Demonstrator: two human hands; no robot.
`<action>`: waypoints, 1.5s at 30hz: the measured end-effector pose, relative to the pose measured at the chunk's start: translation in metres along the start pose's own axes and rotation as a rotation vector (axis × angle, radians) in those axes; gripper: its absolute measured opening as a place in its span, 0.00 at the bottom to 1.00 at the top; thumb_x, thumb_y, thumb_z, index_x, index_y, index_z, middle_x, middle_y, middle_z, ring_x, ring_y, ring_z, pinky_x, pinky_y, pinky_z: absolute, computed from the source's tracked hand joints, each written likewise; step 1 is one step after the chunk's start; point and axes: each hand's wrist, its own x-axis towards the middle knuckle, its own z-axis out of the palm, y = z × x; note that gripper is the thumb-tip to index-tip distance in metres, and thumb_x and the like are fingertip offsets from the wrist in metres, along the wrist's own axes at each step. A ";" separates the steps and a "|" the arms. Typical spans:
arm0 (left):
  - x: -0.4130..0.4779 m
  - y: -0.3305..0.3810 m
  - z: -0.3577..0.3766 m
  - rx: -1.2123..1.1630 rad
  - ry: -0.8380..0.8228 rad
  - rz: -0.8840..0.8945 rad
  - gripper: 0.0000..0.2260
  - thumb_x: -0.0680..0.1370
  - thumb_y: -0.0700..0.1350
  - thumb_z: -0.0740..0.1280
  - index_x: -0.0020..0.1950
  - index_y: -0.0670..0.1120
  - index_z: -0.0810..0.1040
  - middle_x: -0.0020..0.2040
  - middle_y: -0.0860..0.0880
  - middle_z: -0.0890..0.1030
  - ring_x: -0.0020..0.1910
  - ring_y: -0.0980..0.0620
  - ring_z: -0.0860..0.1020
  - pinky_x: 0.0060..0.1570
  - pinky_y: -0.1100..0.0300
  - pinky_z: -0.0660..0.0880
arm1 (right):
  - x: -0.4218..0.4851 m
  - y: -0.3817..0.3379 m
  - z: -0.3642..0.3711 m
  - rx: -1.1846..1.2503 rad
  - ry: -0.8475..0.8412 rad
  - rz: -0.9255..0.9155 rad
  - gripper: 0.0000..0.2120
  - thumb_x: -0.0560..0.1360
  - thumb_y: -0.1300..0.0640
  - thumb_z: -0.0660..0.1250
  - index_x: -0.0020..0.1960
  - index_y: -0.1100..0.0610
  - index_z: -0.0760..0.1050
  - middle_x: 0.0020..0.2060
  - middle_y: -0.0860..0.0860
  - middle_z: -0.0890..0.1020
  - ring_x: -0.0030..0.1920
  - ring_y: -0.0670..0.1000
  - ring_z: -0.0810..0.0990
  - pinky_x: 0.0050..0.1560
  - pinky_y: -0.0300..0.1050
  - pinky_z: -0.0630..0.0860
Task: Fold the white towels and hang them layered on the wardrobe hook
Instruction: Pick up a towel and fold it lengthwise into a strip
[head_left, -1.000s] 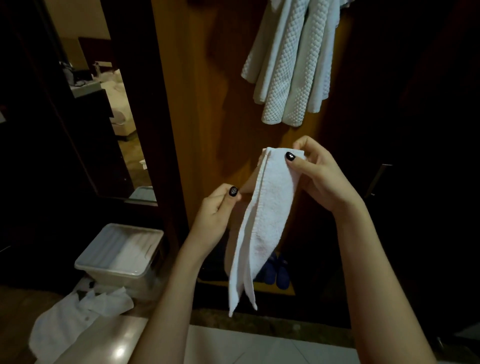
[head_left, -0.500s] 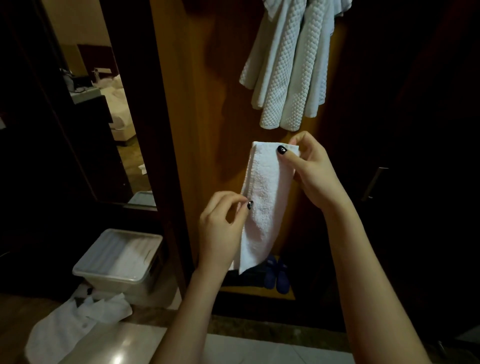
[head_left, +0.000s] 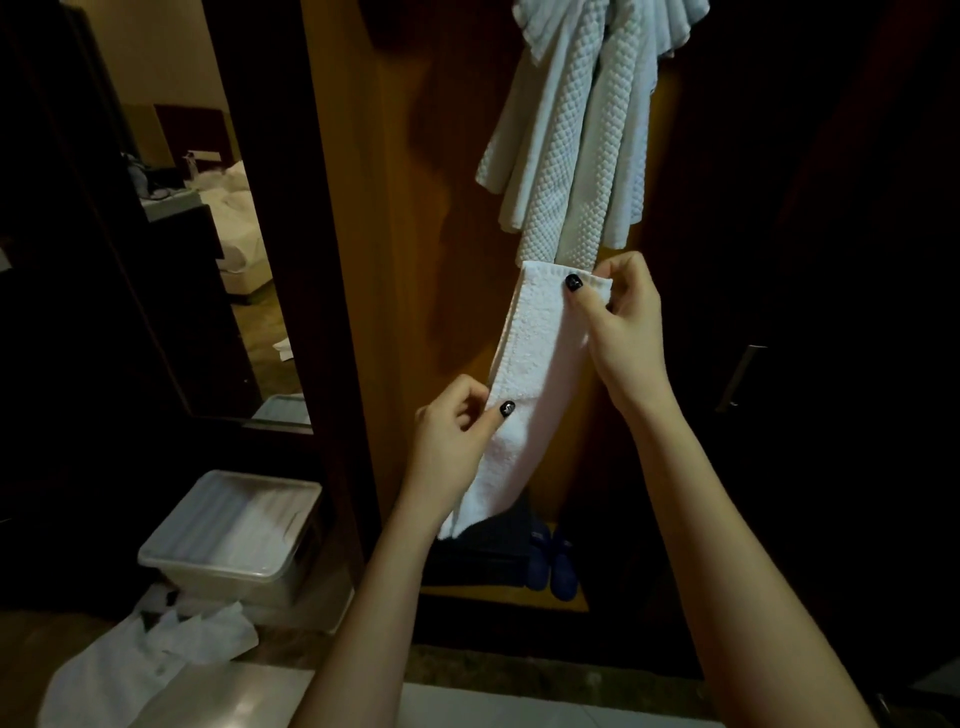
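Note:
A narrow folded white towel (head_left: 530, 374) hangs as a long strip in front of the wooden wardrobe panel (head_left: 405, 260). My right hand (head_left: 623, 332) pinches its top right corner, thumb on the front. My left hand (head_left: 457, 436) pinches the towel's left edge about halfway down, thumb on the front. Above, waffle-textured white towels (head_left: 571, 150) hang in layers from the top of the panel; the hook itself is hidden. The held towel's top edge sits just under their lower ends.
A lidded translucent plastic box (head_left: 234, 535) stands on the floor at lower left, with a crumpled white cloth (head_left: 145, 670) in front of it. Blue slippers (head_left: 556, 561) sit on the wardrobe's bottom shelf. A mirror (head_left: 208, 234) is at left, a dark wardrobe door with handle (head_left: 740, 376) at right.
The towel's hanging length has shortened to about half since one second ago. My right hand has lifted its top edge closer to the hanging towels, and my left hand now pinches the left edge.

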 end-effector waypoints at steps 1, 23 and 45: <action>-0.001 0.000 0.000 -0.012 0.012 0.003 0.09 0.77 0.40 0.71 0.40 0.40 0.73 0.36 0.41 0.75 0.35 0.54 0.71 0.36 0.63 0.67 | 0.000 0.001 0.000 -0.002 0.001 0.002 0.13 0.78 0.63 0.66 0.41 0.52 0.65 0.36 0.54 0.70 0.37 0.49 0.67 0.37 0.45 0.65; -0.023 -0.076 0.018 0.225 -0.093 -0.166 0.12 0.79 0.43 0.68 0.39 0.52 0.69 0.32 0.52 0.72 0.32 0.49 0.74 0.41 0.46 0.76 | 0.024 0.031 0.001 0.036 0.264 0.169 0.13 0.75 0.63 0.68 0.40 0.51 0.67 0.36 0.48 0.72 0.37 0.44 0.70 0.41 0.45 0.69; -0.025 -0.056 0.008 -0.369 -0.375 -0.409 0.09 0.78 0.41 0.70 0.56 0.52 0.80 0.51 0.55 0.85 0.51 0.55 0.83 0.45 0.65 0.78 | 0.034 0.019 -0.008 0.266 0.075 0.333 0.10 0.77 0.64 0.68 0.42 0.56 0.68 0.37 0.49 0.77 0.32 0.42 0.78 0.33 0.38 0.74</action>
